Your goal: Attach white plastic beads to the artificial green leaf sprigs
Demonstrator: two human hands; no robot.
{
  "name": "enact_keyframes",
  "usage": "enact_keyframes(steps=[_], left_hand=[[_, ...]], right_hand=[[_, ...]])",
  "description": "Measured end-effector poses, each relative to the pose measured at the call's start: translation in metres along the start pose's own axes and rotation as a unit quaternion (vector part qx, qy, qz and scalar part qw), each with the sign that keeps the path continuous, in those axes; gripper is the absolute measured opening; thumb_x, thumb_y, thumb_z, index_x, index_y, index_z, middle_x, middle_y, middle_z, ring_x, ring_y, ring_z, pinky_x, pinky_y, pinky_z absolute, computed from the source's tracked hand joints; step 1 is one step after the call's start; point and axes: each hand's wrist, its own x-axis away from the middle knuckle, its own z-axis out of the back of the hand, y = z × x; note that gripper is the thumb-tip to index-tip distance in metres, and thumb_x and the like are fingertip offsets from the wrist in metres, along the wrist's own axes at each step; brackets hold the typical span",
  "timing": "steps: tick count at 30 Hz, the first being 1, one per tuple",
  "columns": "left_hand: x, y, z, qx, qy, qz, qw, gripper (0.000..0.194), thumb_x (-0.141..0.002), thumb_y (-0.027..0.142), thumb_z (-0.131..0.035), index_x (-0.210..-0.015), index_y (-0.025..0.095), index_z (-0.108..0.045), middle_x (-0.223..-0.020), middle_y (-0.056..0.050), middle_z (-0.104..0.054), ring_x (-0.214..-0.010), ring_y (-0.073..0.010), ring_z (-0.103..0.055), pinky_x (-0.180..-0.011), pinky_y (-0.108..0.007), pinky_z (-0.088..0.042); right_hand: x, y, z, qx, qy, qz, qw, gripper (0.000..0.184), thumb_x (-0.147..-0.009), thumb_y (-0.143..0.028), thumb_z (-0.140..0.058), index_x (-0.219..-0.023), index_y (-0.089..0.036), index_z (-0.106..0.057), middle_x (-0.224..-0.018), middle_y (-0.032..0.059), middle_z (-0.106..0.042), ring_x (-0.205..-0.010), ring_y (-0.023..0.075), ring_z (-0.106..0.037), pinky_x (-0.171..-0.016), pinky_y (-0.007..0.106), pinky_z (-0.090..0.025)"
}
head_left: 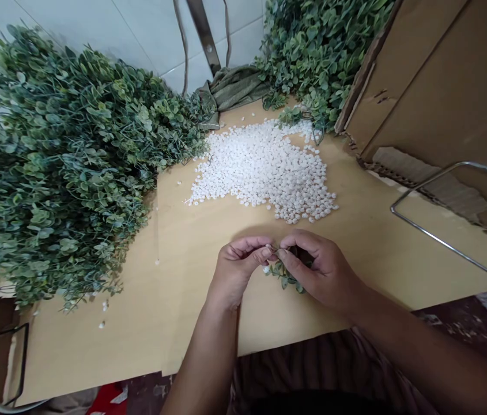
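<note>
My left hand (pixel 238 266) and my right hand (pixel 317 268) meet over the near middle of a pale wooden table (pixel 174 242). Together they pinch a small artificial green sprig (pixel 285 275), whose leaves hang below my right fingers. My left fingertips press a small white piece against the sprig's top; that piece is mostly hidden. Just beyond the hands lies a heap of small white beads (pixel 264 170).
A large pile of artificial green foliage (pixel 57 167) covers the table's left side. More foliage (pixel 316 52) sits at the back right next to a cardboard box (pixel 442 86). A metal wire frame (pixel 442 236) lies at the right. A green cloth (pixel 234 86) lies at the back.
</note>
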Motion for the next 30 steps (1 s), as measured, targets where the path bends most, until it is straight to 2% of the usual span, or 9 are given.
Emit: enact_keyframes(steps=[3,17,24,30], left_hand=[[-0.0006,-0.0003,-0.0002,-0.012,0.025,-0.008,1.000,0.029,-0.043,0.030,-0.086,-0.066,0.016,-0.074,-0.055,-0.001,-0.068,-0.049,-0.0077,-0.055,-0.052,-0.021,-0.047],[0.0007,-0.0028,-0.0048,-0.012,0.029,-0.025,0.999,0.028,-0.042,0.031,-0.087,-0.065,0.020,-0.075,-0.060,-0.001,-0.072,-0.054,-0.0088,-0.062,-0.059,-0.020,-0.053],[0.0031,-0.0015,-0.0068,-0.034,0.042,-0.035,0.998,0.026,-0.044,0.029,-0.087,-0.064,0.019,-0.074,-0.065,-0.002,-0.074,-0.059,-0.0124,-0.065,-0.065,-0.025,-0.055],[0.0026,-0.0020,-0.0069,-0.058,0.041,-0.047,0.996,0.021,-0.046,0.025,-0.086,-0.062,0.020,-0.074,-0.066,-0.002,-0.073,-0.060,-0.0123,-0.065,-0.067,-0.026,-0.055]], right_hand=[[-0.0005,-0.0015,-0.0001,0.007,0.001,0.004,1.000,0.015,-0.083,-0.018,-0.048,-0.069,-0.018,-0.052,-0.060,-0.0016,-0.051,-0.056,0.0116,-0.048,-0.054,0.023,-0.039],[0.0005,-0.0021,-0.0001,0.010,0.013,-0.016,1.000,0.017,-0.080,-0.018,-0.049,-0.063,-0.019,-0.048,-0.055,-0.0030,-0.045,-0.051,0.0110,-0.044,-0.050,0.023,-0.036],[0.0005,-0.0021,-0.0008,0.009,0.018,-0.036,0.999,0.016,-0.079,-0.019,-0.048,-0.062,-0.019,-0.048,-0.055,-0.0033,-0.043,-0.051,0.0104,-0.042,-0.049,0.022,-0.035],[0.0005,-0.0004,-0.0008,0.021,0.022,-0.039,0.999,0.018,-0.077,-0.019,-0.048,-0.060,-0.020,-0.045,-0.053,-0.0038,-0.042,-0.049,0.0101,-0.040,-0.048,0.022,-0.034]])
